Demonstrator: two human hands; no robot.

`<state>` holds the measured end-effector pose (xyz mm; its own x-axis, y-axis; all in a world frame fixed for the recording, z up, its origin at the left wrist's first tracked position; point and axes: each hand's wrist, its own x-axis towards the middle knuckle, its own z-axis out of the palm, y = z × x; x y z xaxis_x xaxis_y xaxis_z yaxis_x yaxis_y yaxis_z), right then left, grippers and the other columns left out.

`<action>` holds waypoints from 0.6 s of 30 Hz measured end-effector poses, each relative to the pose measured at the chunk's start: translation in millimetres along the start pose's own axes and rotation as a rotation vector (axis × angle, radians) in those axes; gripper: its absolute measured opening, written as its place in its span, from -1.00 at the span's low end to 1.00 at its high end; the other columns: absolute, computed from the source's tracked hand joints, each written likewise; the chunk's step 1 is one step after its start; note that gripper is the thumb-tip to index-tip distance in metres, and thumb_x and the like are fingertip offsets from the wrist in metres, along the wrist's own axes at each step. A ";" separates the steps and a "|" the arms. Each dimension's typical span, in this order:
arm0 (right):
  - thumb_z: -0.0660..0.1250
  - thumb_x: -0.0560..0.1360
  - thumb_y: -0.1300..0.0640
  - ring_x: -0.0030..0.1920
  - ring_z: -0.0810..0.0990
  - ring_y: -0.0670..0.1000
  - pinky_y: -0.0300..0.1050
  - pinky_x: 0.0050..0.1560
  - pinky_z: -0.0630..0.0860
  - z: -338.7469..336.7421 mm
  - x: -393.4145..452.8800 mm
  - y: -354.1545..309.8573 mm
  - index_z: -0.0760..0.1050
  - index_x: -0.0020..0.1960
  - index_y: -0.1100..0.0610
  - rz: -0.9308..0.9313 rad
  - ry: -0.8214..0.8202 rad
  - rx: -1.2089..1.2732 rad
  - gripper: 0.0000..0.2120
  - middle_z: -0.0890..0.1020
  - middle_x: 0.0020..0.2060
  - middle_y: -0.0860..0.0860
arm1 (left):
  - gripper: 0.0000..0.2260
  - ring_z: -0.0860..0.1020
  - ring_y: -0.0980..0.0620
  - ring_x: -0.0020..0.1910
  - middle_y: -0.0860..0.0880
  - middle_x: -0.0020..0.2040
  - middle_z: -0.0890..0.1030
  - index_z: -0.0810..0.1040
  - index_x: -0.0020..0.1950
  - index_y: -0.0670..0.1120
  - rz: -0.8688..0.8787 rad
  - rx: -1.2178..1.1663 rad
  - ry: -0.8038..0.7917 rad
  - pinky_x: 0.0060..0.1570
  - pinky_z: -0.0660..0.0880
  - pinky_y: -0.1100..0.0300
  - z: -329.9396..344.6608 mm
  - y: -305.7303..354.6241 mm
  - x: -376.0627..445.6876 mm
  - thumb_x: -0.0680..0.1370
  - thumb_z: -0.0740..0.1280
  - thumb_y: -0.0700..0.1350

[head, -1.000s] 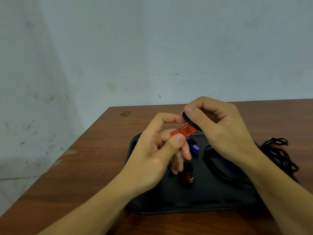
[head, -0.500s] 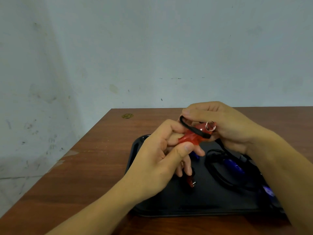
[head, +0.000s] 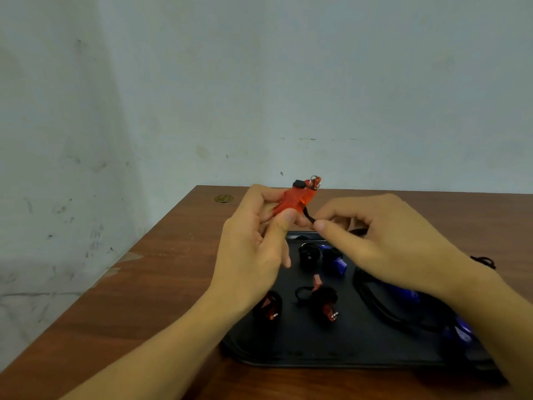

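Observation:
My left hand (head: 253,249) holds a small translucent red plastic piece (head: 294,199) between thumb and fingers, raised above the far edge of a black tray (head: 302,350). A metal ring (head: 313,180) sits at the red piece's top end. A thin black cord (head: 308,216) runs from the piece's underside to my right hand (head: 372,241), which pinches the cord between thumb and forefinger just right of the piece.
On the tray lie several similar red (head: 328,308) and blue (head: 336,264) pieces with black cords, plus a larger black cord loop (head: 375,301) under my right forearm. The tray rests on a brown wooden table (head: 144,284) against a pale wall; a small round brass fitting (head: 223,198) sits near the far edge.
The left hand has lifted the red piece and tilted it upright. The right hand has moved off the top of the piece and down to pinch the cord beneath it.

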<state>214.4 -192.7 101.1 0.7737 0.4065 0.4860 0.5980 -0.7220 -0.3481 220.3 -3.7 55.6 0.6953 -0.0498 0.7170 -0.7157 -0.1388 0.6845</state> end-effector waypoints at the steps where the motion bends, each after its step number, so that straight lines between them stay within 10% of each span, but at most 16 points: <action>1: 0.19 0.55 -0.15 -0.25 0.58 -0.13 -0.10 -0.21 0.51 -3.2 -1.4 -5.5 0.57 -0.06 -0.16 -0.051 -0.021 -0.102 -0.81 0.63 -0.28 -0.19 | -0.91 0.53 0.00 -0.53 0.13 -0.18 0.68 0.47 0.07 -0.03 0.009 0.067 -0.001 -0.46 0.47 0.21 -0.1 -2.2 0.2 0.65 0.28 -0.22; 5: 0.08 0.51 -0.24 -0.28 0.56 -0.15 -0.13 -0.26 0.48 -23.3 0.1 -24.4 0.55 -0.13 -0.16 -0.142 -0.016 -0.247 -0.69 0.61 -0.32 -0.20 | -0.87 0.52 0.31 -0.41 0.33 -0.31 0.55 0.49 0.16 0.01 0.119 0.366 -0.043 -0.36 0.43 0.36 -1.2 -6.9 -1.1 0.62 0.30 -0.10; 9: 0.26 0.49 -0.18 -0.28 0.57 -0.20 -0.33 -0.31 0.37 -40.4 7.7 -25.8 0.60 -0.20 -0.12 -0.130 -0.048 -0.140 -0.77 0.60 -0.38 -0.25 | -0.81 0.49 0.17 -0.41 0.35 -0.37 0.39 0.48 0.21 0.01 0.253 0.556 -0.141 -0.41 0.48 0.16 -1.5 -0.9 -3.8 0.60 0.29 -0.05; 18: 0.43 0.39 -0.22 -0.44 0.37 0.10 -0.25 -0.34 0.36 -22.1 22.7 10.2 0.61 -0.32 0.05 0.093 -0.132 0.452 -0.66 0.56 -0.41 0.09 | -0.84 0.60 0.09 -0.35 0.16 -0.18 0.64 0.49 0.21 -0.05 0.170 0.292 -0.274 -0.30 0.42 0.38 -2.4 -0.7 -5.3 0.64 0.29 -0.18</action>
<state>233.4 -203.2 126.2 0.8306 0.4405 0.3408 0.5337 -0.4549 -0.7129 216.9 -1.0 51.6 0.5891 -0.3511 0.7278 -0.8003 -0.3782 0.4653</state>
